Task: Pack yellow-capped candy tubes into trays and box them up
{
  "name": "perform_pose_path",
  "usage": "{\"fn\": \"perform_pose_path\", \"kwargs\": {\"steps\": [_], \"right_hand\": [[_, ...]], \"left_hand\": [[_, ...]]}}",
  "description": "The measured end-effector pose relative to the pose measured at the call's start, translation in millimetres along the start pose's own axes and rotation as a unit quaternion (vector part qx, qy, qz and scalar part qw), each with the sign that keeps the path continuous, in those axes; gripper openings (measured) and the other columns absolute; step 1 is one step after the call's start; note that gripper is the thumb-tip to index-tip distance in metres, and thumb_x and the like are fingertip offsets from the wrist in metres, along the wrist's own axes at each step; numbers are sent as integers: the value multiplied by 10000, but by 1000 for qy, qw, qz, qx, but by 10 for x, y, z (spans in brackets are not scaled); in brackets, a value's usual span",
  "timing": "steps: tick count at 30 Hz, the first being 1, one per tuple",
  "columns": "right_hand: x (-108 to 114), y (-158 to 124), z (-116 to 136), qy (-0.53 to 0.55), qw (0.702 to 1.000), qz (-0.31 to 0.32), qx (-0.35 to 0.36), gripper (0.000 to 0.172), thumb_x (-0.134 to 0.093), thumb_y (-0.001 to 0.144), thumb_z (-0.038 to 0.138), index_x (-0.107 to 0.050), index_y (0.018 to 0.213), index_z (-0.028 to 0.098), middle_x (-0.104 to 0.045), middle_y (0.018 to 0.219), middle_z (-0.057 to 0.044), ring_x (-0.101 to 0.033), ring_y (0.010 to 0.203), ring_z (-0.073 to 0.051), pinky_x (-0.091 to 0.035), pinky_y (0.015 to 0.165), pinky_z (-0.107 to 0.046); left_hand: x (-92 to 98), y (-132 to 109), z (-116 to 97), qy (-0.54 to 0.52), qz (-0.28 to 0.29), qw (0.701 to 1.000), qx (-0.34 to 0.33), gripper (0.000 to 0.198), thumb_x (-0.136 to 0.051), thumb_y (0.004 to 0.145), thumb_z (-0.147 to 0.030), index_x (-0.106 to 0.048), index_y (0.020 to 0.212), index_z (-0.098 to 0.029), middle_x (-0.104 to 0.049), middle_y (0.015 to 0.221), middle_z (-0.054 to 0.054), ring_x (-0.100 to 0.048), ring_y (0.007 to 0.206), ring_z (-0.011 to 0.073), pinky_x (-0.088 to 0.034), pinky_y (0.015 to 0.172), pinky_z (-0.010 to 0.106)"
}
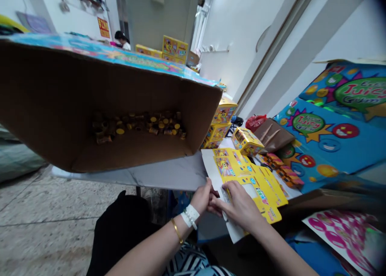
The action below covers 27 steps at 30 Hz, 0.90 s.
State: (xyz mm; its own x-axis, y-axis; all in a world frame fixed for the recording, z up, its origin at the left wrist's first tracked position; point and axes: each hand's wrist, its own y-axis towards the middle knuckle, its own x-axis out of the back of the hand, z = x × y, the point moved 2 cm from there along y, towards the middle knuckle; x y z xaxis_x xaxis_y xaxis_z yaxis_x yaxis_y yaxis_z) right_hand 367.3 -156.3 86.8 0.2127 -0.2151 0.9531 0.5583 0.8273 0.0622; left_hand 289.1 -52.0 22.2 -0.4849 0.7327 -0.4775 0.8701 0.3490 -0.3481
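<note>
From the head camera, the large cardboard box [132, 153] lies open on the left and serves as landmark. Just to its right and nearer the wearer is the flat yellow carton sheet [241, 175], an unfolded printed blank reaching past the table [175, 173] edge. The step in hand seems to be handling this blank at its plain white margin. The right hand [243, 207] holds it, fingers bent over the printed face and thumb towards the margin. The left hand [201, 199] is half closed at that same margin, thumb raised; its fingers are partly hidden, so I cannot tell whether it pinches the card. The next move probably calls for light, even pressure along the crease lines, with both hands agreeing on one edge.

The sheet is thin, smooth card with tabs, cut notches and a pale area near the right hand. The landmark box has matt brown inner walls and a glossy blue outside; inside lie small yellow-ended cylinders [120, 131]. Directly right of it stand squarish stacked yellow boxes [221, 125], then a made-up yellow box [247, 141]. Far to its right are large, slick blue cartons [328, 137].
</note>
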Motion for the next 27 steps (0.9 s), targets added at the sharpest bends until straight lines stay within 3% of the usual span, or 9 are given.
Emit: {"fn": "perform_pose_path", "kwargs": {"steps": [4,7,9,13,16,19,22,27], "right_hand": [[52,181,-38,1,1000,-17,-20,316,-576,867,500,-570,944,193,-606,1018,-104,-591,1009,-269,-481,863,-381],[86,247,-148,1,999,-10,-37,218,-477,919,391,-576,876,202,-625,963,-86,-605,968,-242,-462,864,-367],[92,258,-180,-10,999,3,-36,245,-498,907,427,-579,875,198,-624,950,-87,-602,958,-249,-455,858,-371],[71,258,-58,-83,996,40,-19,463,-613,805,586,-573,994,165,-601,1059,-135,-577,1028,-299,-455,835,-379],[70,297,61,-141,988,56,-24,439,-617,802,530,-570,1023,154,-581,1142,-169,-558,1075,-312,-451,850,-378],[93,371,87,-153,985,74,-16,456,-628,785,511,-574,1056,149,-573,1193,-183,-548,1094,-320,-456,853,-386],[111,456,50,-155,984,89,3,536,-669,743,546,-588,1069,128,-586,1179,-198,-549,1094,-331,-450,896,-408],[82,533,51,-165,982,95,14,569,-715,700,454,-608,1114,79,-603,1167,-224,-553,1112,-359,-447,922,-425]], "left_hand": [[-30,60,-72,15,13,999,36,846,-158,786,-897,-554,786,-149,-607,486,63,-624,452,189,-533,458,310],[-55,115,-83,32,12,998,61,805,-188,825,-857,-553,752,-144,-598,449,79,-635,445,214,-525,439,317],[-66,146,-74,45,-2,997,65,730,-265,856,-811,-545,724,-150,-588,434,69,-621,422,207,-514,430,309],[-64,189,-49,69,-28,995,62,676,-278,899,-750,-548,704,-162,-598,445,55,-608,418,180,-489,435,270],[-46,189,-37,91,-24,993,71,760,-224,853,-823,-568,729,-157,-622,478,71,-626,432,194,-497,451,288],[-1,142,-54,127,-10,989,80,822,-290,781,-888,-598,765,-126,-613,477,73,-599,388,197,-475,424,297],[85,67,-127,156,7,985,74,887,-319,764,-897,-625,950,-86,-623,490,57,-569,358,181,-454,410,284],[185,-14,-325,197,66,977,39,964,-218,830,-850,-512,1338,-85,-637,504,32,-574,384,167,-444,428,249]]}}
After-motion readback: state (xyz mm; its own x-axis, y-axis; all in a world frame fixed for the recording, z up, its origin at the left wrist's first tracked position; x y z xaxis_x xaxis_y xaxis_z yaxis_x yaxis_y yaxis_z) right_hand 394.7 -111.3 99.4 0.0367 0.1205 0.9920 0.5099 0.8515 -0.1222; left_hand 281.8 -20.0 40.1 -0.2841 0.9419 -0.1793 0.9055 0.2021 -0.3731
